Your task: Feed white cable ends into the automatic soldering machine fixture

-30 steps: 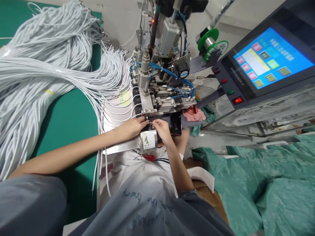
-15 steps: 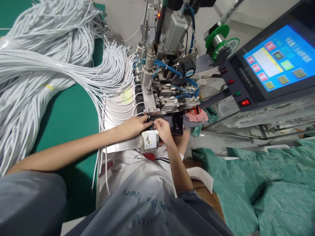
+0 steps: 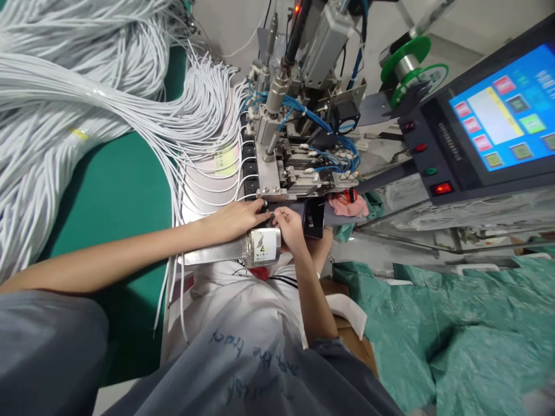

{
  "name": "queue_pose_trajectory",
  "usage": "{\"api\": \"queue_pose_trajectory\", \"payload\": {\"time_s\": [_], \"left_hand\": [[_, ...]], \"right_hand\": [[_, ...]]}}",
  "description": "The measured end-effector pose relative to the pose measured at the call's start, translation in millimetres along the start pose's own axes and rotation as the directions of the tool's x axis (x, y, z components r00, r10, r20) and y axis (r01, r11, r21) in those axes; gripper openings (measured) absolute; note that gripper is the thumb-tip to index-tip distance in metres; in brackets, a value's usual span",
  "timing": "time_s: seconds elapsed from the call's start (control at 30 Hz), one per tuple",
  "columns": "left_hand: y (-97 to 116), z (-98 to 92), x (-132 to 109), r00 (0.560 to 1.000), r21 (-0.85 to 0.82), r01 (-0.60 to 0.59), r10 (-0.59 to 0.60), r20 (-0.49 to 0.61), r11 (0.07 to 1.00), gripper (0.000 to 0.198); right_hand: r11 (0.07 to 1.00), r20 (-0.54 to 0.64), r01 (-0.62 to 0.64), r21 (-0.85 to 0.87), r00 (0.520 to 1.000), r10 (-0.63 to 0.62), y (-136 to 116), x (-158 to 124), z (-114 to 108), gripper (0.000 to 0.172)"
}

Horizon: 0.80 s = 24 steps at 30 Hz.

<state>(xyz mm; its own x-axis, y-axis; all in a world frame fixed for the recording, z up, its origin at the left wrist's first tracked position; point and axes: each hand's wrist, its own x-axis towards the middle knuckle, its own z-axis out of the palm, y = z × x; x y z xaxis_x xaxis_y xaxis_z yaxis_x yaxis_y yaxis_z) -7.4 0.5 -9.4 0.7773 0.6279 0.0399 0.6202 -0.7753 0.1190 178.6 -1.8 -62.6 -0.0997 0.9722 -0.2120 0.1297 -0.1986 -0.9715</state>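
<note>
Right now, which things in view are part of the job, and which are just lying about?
Seemingly in the job:
left hand and right hand, fingertips close together, detail too small to tell
machine
white cables, some leading to the machine
labelled housing beside the hands

Probably lying about:
pink cloth
dark rectangular object
green sheeting

- White cables (image 3: 95,92), upper left: smooth, plastic-looking sheaths with a soft sheen.
- Tabletop (image 3: 125,173), left: green, smooth, mostly matt.
- Pneumatic cylinder (image 3: 267,130), upper centre: bare, silvery metal.
- Air tubing (image 3: 318,120), beside it: slick blue plastic.
- Spool (image 3: 406,65), upper right: glossy green plastic flanges around shiny metallic winding.
- Control panel (image 3: 446,138), right: dark matt housing, smooth lit screen.
- Sheeting (image 3: 477,341), lower right: crinkled green plastic, faintly shiny.
- Shirt (image 3: 243,381), bottom centre: soft matt cloth.
</note>
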Motion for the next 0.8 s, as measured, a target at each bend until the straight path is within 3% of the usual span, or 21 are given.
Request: {"api": "queue_pose_trajectory", "payload": {"time_s": [0.23, 0.43, 0.53, 0.7, 0.8], "left_hand": [[-1.7, 3.0, 0.0, 1.000, -0.017, 0.008, -0.008, -0.003, 1.000, 0.039], [3.2, 1.6, -0.9, 0.998, -0.040, 0.064, -0.064, 0.004, 0.997, 0.038], [8.4, -5.9, -2.0, 0.994, -0.018, 0.105, -0.105, 0.011, 0.994, 0.036], [14.0, -22.2, -6.5, 0.972, 0.042, 0.197, -0.201, 0.122, 0.979, 0.017], [15.7, -25.3, -8.9, 0.970, 0.024, 0.221, -0.222, 0.098, 0.975, 0.016]], "right_hand": [[0.999, 0.010, -0.027, 0.045, 1.000, 0.026, -5.0, 4.9, -0.9, 0.024], [0.985, 0.081, -0.131, 0.115, 0.989, 0.123, -3.7, 5.1, 0.5, 0.028], [0.991, 0.106, -0.102, 0.090, 0.990, 0.092, -1.6, 3.6, 3.5, 0.032], [1.000, 0.109, 0.010, -0.014, 0.994, -0.008, 8.0, 8.3, 5.6, 0.037], [0.991, 0.018, 0.073, -0.110, 0.997, -0.072, 8.3, 8.3, 0.6, 0.034]]}}
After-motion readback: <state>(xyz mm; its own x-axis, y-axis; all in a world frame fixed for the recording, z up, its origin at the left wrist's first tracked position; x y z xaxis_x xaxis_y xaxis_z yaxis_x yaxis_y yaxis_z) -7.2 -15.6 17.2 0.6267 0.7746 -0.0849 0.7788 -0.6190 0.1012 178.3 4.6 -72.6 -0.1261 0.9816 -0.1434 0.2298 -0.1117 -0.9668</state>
